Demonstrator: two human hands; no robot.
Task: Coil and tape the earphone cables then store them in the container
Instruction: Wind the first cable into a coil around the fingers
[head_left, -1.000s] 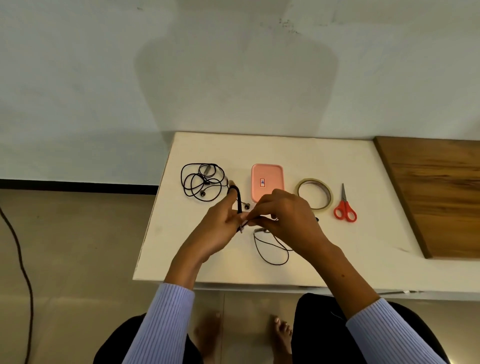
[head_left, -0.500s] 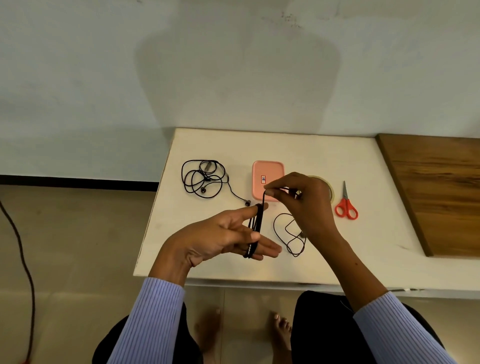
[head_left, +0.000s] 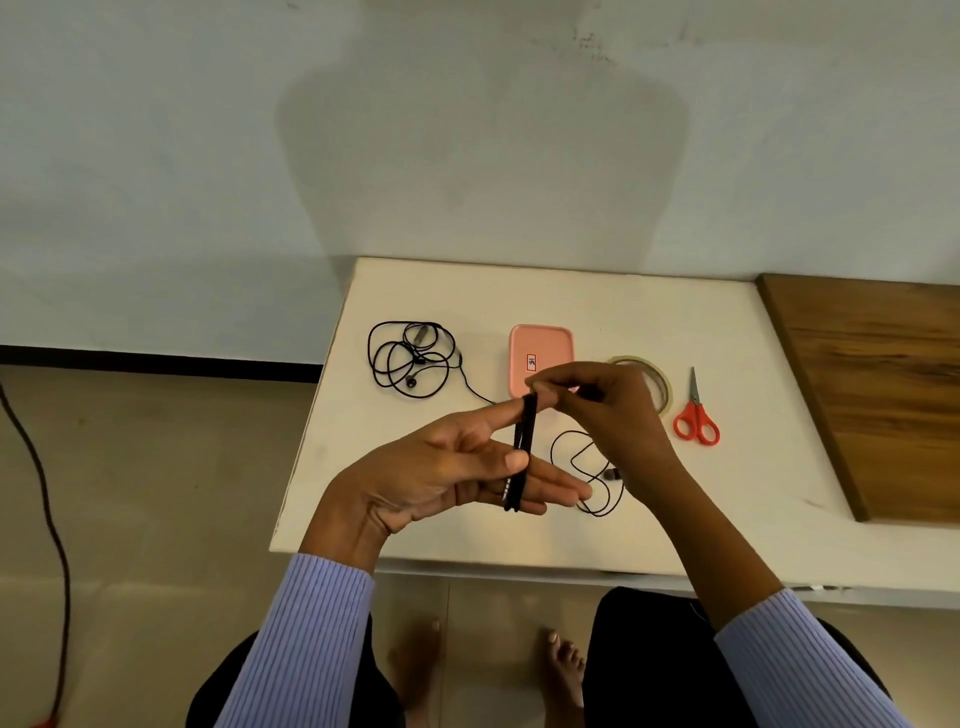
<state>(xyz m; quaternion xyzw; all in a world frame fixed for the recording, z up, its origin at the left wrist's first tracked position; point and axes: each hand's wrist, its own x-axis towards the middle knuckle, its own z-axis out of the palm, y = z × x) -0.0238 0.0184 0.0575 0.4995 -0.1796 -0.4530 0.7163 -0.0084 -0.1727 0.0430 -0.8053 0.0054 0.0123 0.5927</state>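
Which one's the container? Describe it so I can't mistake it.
On the white table, look at the far middle, between the tangled black earphone cable and the tape roll. The container is the flat pink rounded rectangle, the only pink thing, bearing a small label.

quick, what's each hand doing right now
Left hand: fingers straight, earphone cable wound round them.
Right hand: pinches that cable's free end.

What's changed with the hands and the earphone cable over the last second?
The left hand has opened flat, with the cable coil now wound around its fingers. The right hand moved up, pinching the cable's free end. The second earphone, container, tape roll and scissors stayed put.
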